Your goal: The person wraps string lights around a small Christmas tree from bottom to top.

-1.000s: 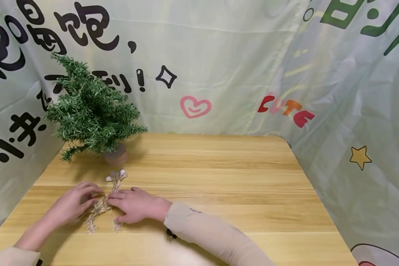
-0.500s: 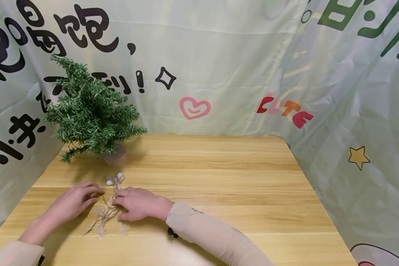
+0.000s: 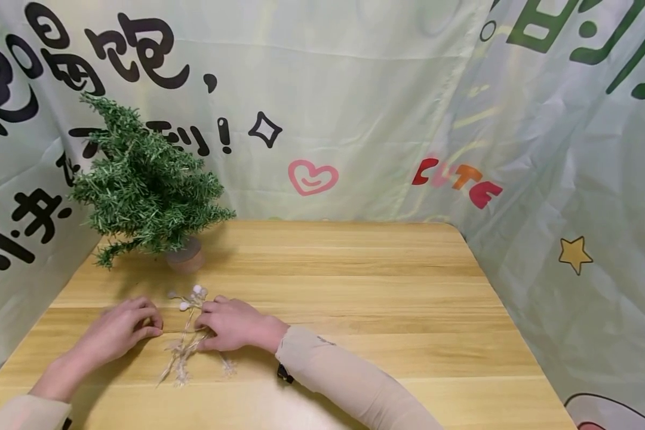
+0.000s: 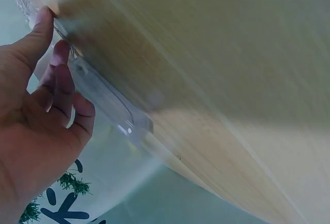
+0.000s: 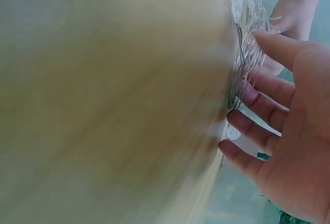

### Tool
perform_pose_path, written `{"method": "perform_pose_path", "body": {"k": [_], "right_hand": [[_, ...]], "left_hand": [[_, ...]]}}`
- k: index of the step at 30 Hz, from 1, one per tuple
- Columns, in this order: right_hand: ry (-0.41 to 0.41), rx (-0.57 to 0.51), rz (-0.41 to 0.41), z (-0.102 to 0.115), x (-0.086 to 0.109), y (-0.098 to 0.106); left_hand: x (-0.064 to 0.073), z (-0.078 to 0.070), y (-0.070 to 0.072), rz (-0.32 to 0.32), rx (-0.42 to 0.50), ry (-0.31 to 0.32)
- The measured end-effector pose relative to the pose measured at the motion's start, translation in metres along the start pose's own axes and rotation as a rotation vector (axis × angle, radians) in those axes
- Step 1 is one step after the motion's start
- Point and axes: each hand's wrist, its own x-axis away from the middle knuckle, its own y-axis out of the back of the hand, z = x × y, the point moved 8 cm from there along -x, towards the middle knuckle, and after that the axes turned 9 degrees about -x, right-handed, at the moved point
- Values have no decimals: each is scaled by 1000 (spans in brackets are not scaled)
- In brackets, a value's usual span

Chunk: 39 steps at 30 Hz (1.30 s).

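A loose bundle of string lights (image 3: 181,352) lies on the wooden table, its thin wires carrying small white ball bulbs (image 3: 197,290). My right hand (image 3: 231,323) holds the bundle from the right side; in the right wrist view the thumb and fingers sit around the clear wires (image 5: 245,59). To the left, my left hand (image 3: 126,328) pinches a thin wire between thumb and forefinger. Below that hand, the left wrist view has a clear plastic battery box (image 4: 105,97) at the end of the wire; the head view hides it behind the hand.
A small artificial Christmas tree (image 3: 145,185) in a round pot (image 3: 185,258) stands at the table's back left. Printed cloth (image 3: 355,119) hangs behind and along both sides. The wooden table (image 3: 365,298) stretches away to the right of the hands.
My right hand has shifted right with the bundle, opening a gap between it and the left hand. A single wire now spans that gap. The left hand has barely moved.
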Motion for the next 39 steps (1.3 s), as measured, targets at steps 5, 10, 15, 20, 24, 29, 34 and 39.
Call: {"method": "perform_pose_path", "body": {"k": [5, 10, 15, 20, 24, 29, 34, 39], "right_hand": [[-36, -48, -6, -5, 1, 1], [-79, -76, 0, -8, 2, 1], [-124, -91, -76, -10, 3, 7], [-136, -92, -193, -14, 5, 18], [-138, -122, -272, -20, 8, 27], [-158, -215, -356, -32, 15, 41], [-195, -323, -395, -46, 25, 51], [-212, -379, -355, -59, 33, 55]], "left_hand": [[0, -5, 5, -68, -10, -47], [-2, -4, 6, -61, 63, 32], [-3, -4, 7, -76, 174, 98], [-2, -7, 8, -85, 308, 135], [0, -5, 9, -76, 377, 183], [3, 3, 16, -84, 378, 251], [6, 10, 20, -90, 377, 304], [7, 13, 23, -114, 361, 314]]}}
